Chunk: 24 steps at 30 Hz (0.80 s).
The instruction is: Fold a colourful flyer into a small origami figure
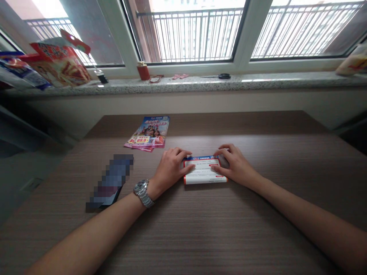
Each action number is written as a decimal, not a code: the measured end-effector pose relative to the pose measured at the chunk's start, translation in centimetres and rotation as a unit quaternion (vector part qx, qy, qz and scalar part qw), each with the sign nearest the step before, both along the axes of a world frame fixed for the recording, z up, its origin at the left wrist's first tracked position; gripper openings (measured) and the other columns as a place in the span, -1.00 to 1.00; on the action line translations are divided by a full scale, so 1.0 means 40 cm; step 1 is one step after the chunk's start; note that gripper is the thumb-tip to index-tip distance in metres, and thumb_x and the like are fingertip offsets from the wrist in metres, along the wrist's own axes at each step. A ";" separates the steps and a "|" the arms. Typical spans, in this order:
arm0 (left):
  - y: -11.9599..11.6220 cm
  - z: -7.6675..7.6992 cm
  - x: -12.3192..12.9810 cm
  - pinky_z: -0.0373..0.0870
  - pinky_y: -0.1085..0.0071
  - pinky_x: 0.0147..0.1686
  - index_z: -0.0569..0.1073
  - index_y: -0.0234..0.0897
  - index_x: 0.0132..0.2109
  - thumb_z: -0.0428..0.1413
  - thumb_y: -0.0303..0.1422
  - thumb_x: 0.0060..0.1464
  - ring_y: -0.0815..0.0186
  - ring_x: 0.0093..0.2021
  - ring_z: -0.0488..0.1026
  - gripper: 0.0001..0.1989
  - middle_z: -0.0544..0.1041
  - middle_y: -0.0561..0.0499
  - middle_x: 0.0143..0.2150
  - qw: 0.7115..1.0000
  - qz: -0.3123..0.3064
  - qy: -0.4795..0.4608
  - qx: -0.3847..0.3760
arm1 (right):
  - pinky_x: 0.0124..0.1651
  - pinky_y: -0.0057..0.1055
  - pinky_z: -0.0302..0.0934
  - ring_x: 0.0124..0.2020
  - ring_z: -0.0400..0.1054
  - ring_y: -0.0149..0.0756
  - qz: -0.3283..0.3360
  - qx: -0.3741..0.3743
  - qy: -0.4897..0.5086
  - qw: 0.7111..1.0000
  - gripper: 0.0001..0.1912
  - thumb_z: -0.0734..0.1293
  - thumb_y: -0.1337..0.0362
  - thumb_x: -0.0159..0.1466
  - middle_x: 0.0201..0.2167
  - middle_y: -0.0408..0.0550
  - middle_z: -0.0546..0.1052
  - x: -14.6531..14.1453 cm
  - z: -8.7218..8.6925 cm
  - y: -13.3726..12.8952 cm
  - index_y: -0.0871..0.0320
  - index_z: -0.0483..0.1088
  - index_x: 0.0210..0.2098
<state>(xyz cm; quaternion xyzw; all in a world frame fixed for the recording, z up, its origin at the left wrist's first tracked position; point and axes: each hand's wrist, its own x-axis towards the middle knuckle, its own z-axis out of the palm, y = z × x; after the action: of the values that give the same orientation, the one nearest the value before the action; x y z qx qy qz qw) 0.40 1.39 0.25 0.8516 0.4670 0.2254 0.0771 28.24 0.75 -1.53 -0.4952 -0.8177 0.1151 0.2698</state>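
A white leaflet (pixel 204 174) with a red border and a blue strip along its far edge lies on the wooden table, its near edge curled or folded over. My left hand (pixel 171 167) grips its left side, thumb on top and fingers at the far left corner. On the right side my right hand (pixel 237 167) has the same hold, with its thumb pressed on the printed face. A silver watch is on my left wrist. The underside of the leaflet is hidden.
A small stack of colourful flyers (pixel 153 131) lies beyond my left hand. Left of my wrist is a dark, pixelated flat object (pixel 111 181). The windowsill (pixel 114 87) holds food packets (pixel 61 65), a red bottle (pixel 143 71) and scissors (pixel 224 76).
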 end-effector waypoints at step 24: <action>0.017 -0.012 -0.004 0.35 0.22 -0.03 0.53 -0.16 0.02 0.27 -0.30 0.18 0.16 -0.06 0.44 -0.74 0.52 -0.02 -0.09 0.997 -0.005 -0.072 -0.041 | -0.10 -0.17 0.27 -0.16 0.33 -0.09 0.003 -0.004 -0.018 1.000 -0.75 0.41 0.08 0.30 -0.21 0.00 0.41 0.002 -0.006 0.015 0.07 0.42 -0.12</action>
<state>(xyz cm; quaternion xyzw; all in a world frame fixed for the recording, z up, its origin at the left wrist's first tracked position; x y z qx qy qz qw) 0.26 2.05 -0.23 0.8315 0.4651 0.2663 0.1462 28.31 1.35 -1.76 -0.4962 -0.8233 0.1098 0.2526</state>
